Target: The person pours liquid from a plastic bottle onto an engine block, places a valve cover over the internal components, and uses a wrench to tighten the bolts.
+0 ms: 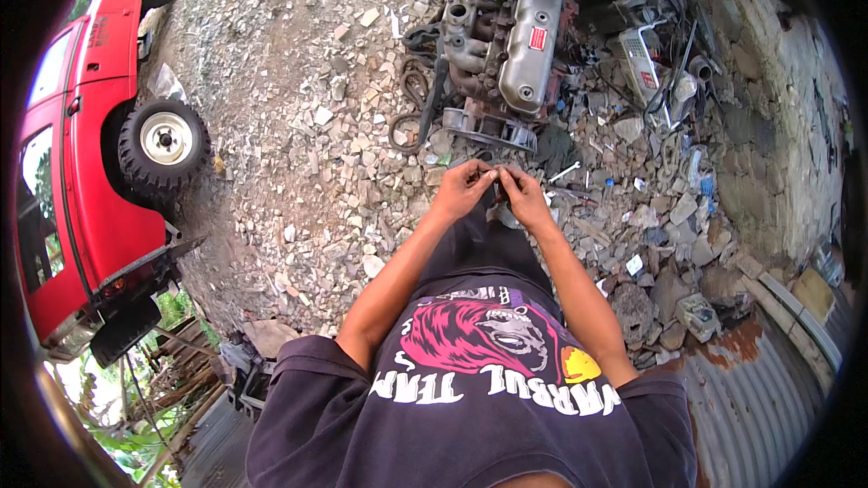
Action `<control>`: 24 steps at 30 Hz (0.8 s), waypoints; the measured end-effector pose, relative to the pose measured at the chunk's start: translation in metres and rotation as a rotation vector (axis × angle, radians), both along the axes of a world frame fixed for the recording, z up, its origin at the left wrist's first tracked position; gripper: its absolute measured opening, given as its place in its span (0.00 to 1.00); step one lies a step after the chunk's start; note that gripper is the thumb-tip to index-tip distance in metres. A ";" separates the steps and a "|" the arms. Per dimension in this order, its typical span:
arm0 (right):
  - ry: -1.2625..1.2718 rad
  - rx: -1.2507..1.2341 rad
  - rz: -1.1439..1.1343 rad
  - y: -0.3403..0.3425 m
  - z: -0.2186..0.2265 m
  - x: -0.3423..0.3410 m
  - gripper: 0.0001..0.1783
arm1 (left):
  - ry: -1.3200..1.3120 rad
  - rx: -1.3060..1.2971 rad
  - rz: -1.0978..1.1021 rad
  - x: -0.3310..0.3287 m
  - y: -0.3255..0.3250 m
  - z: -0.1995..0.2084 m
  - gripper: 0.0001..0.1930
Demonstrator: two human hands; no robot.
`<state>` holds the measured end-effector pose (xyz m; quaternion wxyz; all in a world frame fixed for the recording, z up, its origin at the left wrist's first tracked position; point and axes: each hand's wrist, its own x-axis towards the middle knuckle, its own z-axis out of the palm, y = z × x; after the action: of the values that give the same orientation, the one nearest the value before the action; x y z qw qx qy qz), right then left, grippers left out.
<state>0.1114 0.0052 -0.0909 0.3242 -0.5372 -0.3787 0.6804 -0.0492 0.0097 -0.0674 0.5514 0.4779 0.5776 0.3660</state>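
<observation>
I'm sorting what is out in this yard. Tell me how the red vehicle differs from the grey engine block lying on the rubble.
The red vehicle stands whole on its black tyres at the left edge; the grey engine block sits bare on the stones, straight ahead of the person's joined left hand and right hand. The vehicle is bright painted; the engine is dull, grimy metal. Both rest on the stony ground.

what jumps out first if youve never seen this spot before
The red car fills the left edge, its knobby wheel facing the stony ground. Ahead, at the top centre, a bare engine sits on the rubble beside a stone wall, with scrap and parts about it. In the middle, the left hand and right hand meet over a small item, too small to identify.
</observation>
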 end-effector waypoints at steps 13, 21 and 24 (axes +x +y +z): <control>-0.078 -0.002 -0.256 0.029 -0.041 -0.015 0.15 | -0.029 0.041 0.265 -0.046 0.060 -0.092 0.14; -0.414 0.030 -0.364 0.151 -0.109 -0.090 0.20 | 0.476 0.182 0.000 -0.089 0.209 -0.113 0.12; -0.733 0.119 -0.335 0.195 -0.145 -0.110 0.23 | 0.772 0.322 -0.247 -0.097 0.259 -0.142 0.17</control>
<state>0.0019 0.2005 -0.2356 0.3044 -0.7788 -0.4151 0.3584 -0.1465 0.2691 -0.2098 0.2534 0.7251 0.6153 0.1773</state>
